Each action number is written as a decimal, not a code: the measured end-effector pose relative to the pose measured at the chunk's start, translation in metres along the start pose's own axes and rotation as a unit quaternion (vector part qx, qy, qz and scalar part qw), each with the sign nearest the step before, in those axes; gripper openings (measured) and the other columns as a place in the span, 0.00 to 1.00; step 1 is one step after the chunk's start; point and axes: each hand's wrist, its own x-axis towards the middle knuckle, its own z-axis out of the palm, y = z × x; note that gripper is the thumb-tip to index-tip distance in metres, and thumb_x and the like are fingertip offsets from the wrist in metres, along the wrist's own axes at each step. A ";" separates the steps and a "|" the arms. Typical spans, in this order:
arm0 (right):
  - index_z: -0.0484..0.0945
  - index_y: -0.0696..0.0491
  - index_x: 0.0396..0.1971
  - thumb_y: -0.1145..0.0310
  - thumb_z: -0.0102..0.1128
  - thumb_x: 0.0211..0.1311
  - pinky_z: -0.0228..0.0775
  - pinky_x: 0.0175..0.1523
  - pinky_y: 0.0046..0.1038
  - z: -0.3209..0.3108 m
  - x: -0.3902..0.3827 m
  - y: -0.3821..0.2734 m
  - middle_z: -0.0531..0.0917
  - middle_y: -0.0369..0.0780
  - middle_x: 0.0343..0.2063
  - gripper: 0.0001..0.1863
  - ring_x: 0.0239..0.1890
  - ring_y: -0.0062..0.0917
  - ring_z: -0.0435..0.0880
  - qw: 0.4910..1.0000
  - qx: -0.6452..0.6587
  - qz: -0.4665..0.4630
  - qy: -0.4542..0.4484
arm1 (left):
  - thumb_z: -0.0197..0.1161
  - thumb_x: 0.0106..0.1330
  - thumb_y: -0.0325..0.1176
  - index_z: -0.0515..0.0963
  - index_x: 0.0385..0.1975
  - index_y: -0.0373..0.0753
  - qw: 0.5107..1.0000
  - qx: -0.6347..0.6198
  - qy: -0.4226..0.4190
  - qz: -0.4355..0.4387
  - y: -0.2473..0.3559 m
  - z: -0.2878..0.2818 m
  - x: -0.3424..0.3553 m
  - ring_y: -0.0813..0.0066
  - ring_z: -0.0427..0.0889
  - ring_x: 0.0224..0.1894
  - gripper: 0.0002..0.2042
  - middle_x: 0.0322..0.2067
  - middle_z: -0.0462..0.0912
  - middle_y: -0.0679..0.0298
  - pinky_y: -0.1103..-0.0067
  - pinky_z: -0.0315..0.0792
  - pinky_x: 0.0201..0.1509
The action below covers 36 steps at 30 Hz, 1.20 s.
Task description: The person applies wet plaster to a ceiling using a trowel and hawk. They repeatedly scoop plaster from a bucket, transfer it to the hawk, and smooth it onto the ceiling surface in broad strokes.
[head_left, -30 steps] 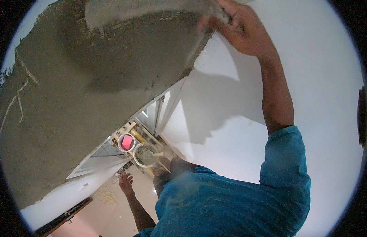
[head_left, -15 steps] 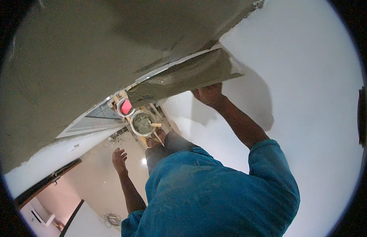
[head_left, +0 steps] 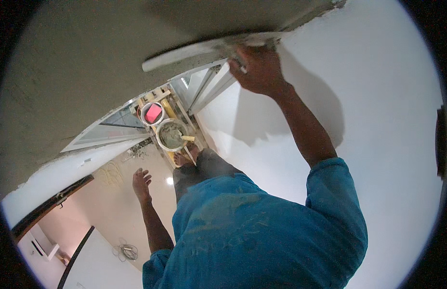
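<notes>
The right hand is being held high against the ceiling, clenched around the handle of a long plastering trowel, whose handle is mostly hidden inside the fist. The blade is being pressed flat to the surface, and its long axis is running away from the hand toward the person's left, dipping slightly toward the far tip. The grip is therefore sitting at the right end of the blade, with almost the whole blade lying left of the knuckles.

Above and left of the blade, a broad patch of grey wet plaster is being shown covering the ceiling; to the right of the hand, bare white ceiling is lying beyond the plaster's ragged edge, so the trowel is resting just at the border between the two.

The left hand is being held low and well apart from the trowel, fingers spread and released, gripping nothing. The right hand is thus by far the nearer one to the tool.

Far below, between the two arms, a bucket of grey mix with a small tool resting across it is being seen on a wooden platform, with a second bucket holding something pink just beside it. A coil of cable is lying on the pale floor.
</notes>
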 end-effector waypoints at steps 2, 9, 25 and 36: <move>0.74 0.54 0.36 0.55 0.54 0.60 0.66 0.45 0.43 -0.018 -0.006 0.000 0.77 0.43 0.20 0.16 0.25 0.40 0.78 0.997 0.043 0.031 0.047 | 0.53 0.66 0.46 0.72 0.47 0.38 1.000 0.020 -0.004 -0.003 0.003 0.005 0.000 0.72 0.78 0.35 0.19 0.39 0.80 0.60 0.76 0.71 0.39; 0.73 0.56 0.44 0.59 0.56 0.59 0.65 0.47 0.46 0.040 -0.052 -0.035 0.77 0.48 0.32 0.18 0.38 0.42 0.76 0.998 -0.044 -0.022 0.029 | 0.53 0.66 0.46 0.72 0.46 0.38 0.999 -0.013 -0.002 -0.030 0.012 0.012 -0.005 0.73 0.78 0.34 0.18 0.38 0.80 0.60 0.76 0.71 0.40; 0.73 0.57 0.39 0.55 0.53 0.63 0.71 0.35 0.40 -0.075 0.024 -0.002 0.78 0.46 0.23 0.18 0.25 0.37 0.79 1.000 -0.018 0.003 -0.026 | 0.55 0.64 0.46 0.71 0.45 0.38 0.999 -0.040 0.007 -0.026 0.000 0.008 0.002 0.74 0.77 0.31 0.18 0.37 0.79 0.61 0.78 0.70 0.35; 0.73 0.56 0.47 0.59 0.60 0.60 0.72 0.38 0.36 -0.220 0.082 -0.001 0.81 0.45 0.28 0.21 0.29 0.35 0.81 0.980 0.010 -0.014 0.198 | 0.54 0.65 0.47 0.71 0.44 0.38 0.998 -0.052 -0.018 0.021 0.006 0.017 0.018 0.75 0.77 0.30 0.18 0.36 0.80 0.62 0.79 0.69 0.33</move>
